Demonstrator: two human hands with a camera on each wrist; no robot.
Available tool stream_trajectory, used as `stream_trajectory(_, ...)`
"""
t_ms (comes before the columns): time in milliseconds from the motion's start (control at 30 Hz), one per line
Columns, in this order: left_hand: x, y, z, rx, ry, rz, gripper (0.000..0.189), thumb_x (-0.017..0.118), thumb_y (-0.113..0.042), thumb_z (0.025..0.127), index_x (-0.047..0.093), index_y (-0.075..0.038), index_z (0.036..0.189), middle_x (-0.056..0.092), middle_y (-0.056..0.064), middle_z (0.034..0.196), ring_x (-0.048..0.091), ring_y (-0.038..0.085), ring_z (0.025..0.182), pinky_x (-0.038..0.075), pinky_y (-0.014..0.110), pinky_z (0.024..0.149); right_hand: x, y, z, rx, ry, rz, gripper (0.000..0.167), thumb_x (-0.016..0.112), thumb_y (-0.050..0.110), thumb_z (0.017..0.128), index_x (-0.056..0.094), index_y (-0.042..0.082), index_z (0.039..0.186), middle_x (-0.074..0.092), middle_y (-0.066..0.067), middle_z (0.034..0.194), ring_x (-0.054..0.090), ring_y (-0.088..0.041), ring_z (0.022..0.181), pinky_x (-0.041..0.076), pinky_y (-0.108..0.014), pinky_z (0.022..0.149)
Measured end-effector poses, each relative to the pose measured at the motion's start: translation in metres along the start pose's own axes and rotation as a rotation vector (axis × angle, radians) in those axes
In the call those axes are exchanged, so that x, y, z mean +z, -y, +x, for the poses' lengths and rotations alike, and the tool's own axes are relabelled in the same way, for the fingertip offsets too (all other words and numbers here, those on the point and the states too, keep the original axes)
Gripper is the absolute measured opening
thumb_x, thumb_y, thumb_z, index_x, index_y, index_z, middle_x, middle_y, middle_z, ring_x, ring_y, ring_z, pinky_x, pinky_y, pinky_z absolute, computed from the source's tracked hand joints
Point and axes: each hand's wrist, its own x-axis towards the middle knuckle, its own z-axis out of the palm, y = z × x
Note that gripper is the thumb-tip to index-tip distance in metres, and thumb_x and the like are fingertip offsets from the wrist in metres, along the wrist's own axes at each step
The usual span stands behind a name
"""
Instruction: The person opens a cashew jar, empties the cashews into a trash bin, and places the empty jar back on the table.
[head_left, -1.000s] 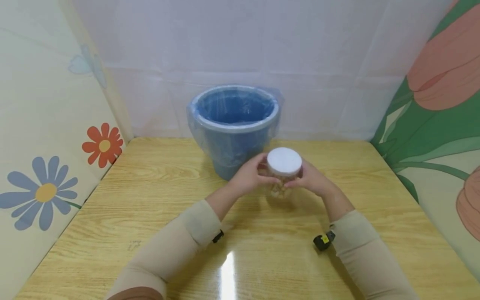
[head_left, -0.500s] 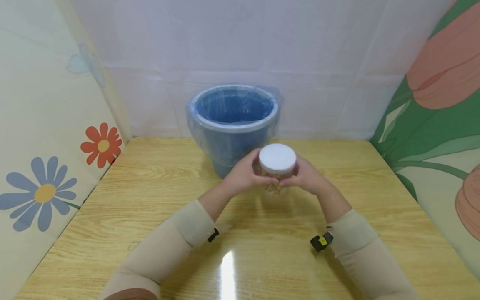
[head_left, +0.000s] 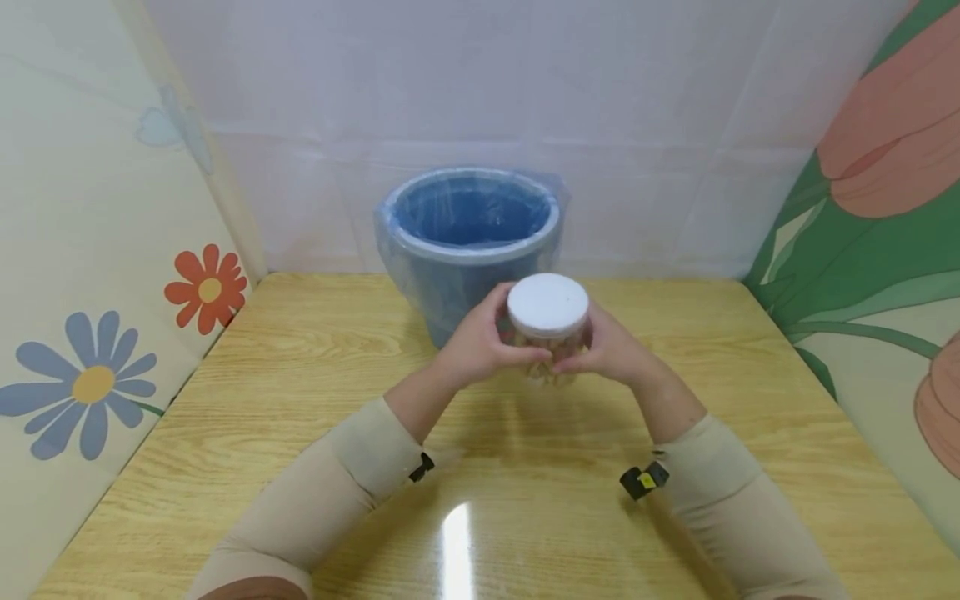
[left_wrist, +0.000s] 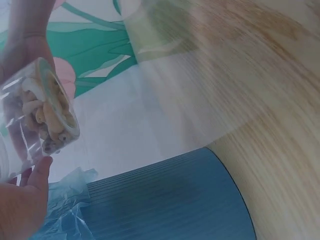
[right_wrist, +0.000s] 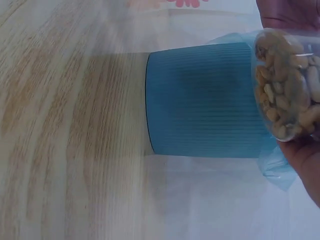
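A clear jar (head_left: 546, 343) with a round white lid (head_left: 548, 304) is held upright between both hands, above the table and in front of the bucket. Pale nut-like pieces (right_wrist: 285, 85) fill its lower part in the right wrist view. My left hand (head_left: 480, 337) grips its left side, thumb across the front. On the opposite side, my right hand (head_left: 615, 346) grips it the same way, the thumbs close to each other below the lid. The far fingers are mostly hidden by the jar in the head view.
Behind the jar stands a blue bucket (head_left: 442, 283) lined with a thin clear bag (head_left: 386, 229) folded over its rim. It rests on a wood-grain table (head_left: 300, 400) near the white back wall (head_left: 637, 150). Flower-patterned panels flank both sides.
Both hands have lifted the jar higher off the table and shifted it left, closer to the bucket. The bucket has stayed in place.
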Motion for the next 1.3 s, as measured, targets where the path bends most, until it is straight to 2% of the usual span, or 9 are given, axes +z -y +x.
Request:
stream_trajectory(267, -0.004, -0.006, 0.003, 0.015, 0.019, -0.072, 0.084, 0.084, -0.016, 0.063, 0.039, -0.014, 0.133, 0.049, 0.002, 0.127, 0.047, 0.018, 0.114, 0.048, 0.03, 0.088, 0.002, 0.007, 0.003, -0.005, -0.083, -0.027, 0.091, 0.079, -0.003, 0.06, 0.029, 0.001, 0.136, 0.042, -0.015, 0.131, 0.041, -0.027, 0.119, 0.034, -0.045, 0.102)
stream_trajectory(433, -0.009, -0.008, 0.005, 0.016, 0.066, -0.113, 0.083, 0.083, -0.013, 0.064, 0.038, -0.014, 0.134, 0.047, 0.003, 0.129, 0.045, 0.018, 0.118, 0.047, 0.031, 0.091, 0.003, 0.01, 0.004, -0.009, -0.112, -0.009, 0.088, 0.077, -0.007, 0.059, 0.031, -0.002, 0.134, 0.044, -0.017, 0.129, 0.043, -0.025, 0.117, 0.035, -0.043, 0.102)
stream_trajectory(633, -0.018, -0.009, 0.007, 0.033, 0.142, -0.251, 0.071, 0.074, 0.001, 0.072, 0.039, -0.008, 0.133, 0.046, 0.007, 0.131, 0.043, 0.019, 0.121, 0.046, 0.035, 0.092, 0.002, 0.011, 0.003, -0.026, -0.106, -0.012, 0.089, 0.078, -0.004, 0.058, 0.032, -0.003, 0.134, 0.045, -0.017, 0.128, 0.044, -0.024, 0.116, 0.036, -0.043, 0.101)
stream_trajectory(800, -0.022, -0.015, 0.008, 0.061, 0.177, -0.311, 0.075, 0.071, 0.005, 0.073, 0.035, -0.008, 0.137, 0.042, 0.008, 0.135, 0.04, 0.02, 0.123, 0.045, 0.035, 0.094, 0.003, 0.015, 0.003, -0.044, -0.109, -0.017, 0.087, 0.076, -0.007, 0.058, 0.033, -0.004, 0.133, 0.045, -0.018, 0.126, 0.045, -0.022, 0.114, 0.037, -0.04, 0.101)
stream_trajectory(967, -0.023, -0.018, 0.011, 0.105, 0.213, -0.364, 0.077, 0.068, 0.007, 0.073, 0.031, -0.006, 0.14, 0.041, 0.011, 0.135, 0.044, 0.024, 0.119, 0.044, 0.036, 0.095, 0.002, 0.015, 0.004, -0.056, -0.079, -0.012, 0.084, 0.075, -0.007, 0.059, 0.033, -0.005, 0.132, 0.046, -0.018, 0.125, 0.046, -0.021, 0.114, 0.038, -0.038, 0.1)
stream_trajectory(1067, -0.021, -0.018, 0.012, 0.135, 0.24, -0.41, 0.081, 0.072, 0.0, 0.073, 0.028, -0.003, 0.141, 0.041, 0.016, 0.134, 0.046, 0.028, 0.117, 0.043, 0.037, 0.096, 0.002, 0.014, 0.005, -0.072, -0.05, 0.0, 0.084, 0.076, -0.004, 0.061, 0.032, -0.005, 0.132, 0.045, -0.018, 0.126, 0.045, -0.022, 0.114, 0.039, -0.038, 0.1)
stream_trajectory(1167, -0.02, -0.018, 0.013, 0.152, 0.254, -0.43, 0.092, 0.08, -0.023, 0.069, 0.027, -0.004, 0.142, 0.04, 0.018, 0.133, 0.045, 0.028, 0.117, 0.042, 0.038, 0.097, 0.003, 0.014, 0.004, -0.079, -0.033, 0.022, 0.085, 0.078, 0.0, 0.061, 0.031, -0.005, 0.132, 0.045, -0.016, 0.125, 0.045, -0.023, 0.114, 0.039, -0.037, 0.099)
stream_trajectory(1300, -0.017, -0.018, 0.014, 0.149, 0.264, -0.437, 0.108, 0.08, -0.047, 0.058, 0.026, -0.006, 0.142, 0.04, 0.02, 0.132, 0.045, 0.028, 0.116, 0.04, 0.039, 0.098, 0.004, 0.015, 0.003, -0.079, -0.016, 0.054, 0.086, 0.08, 0.007, 0.062, 0.031, -0.005, 0.132, 0.046, -0.014, 0.124, 0.045, -0.023, 0.113, 0.041, -0.036, 0.098)
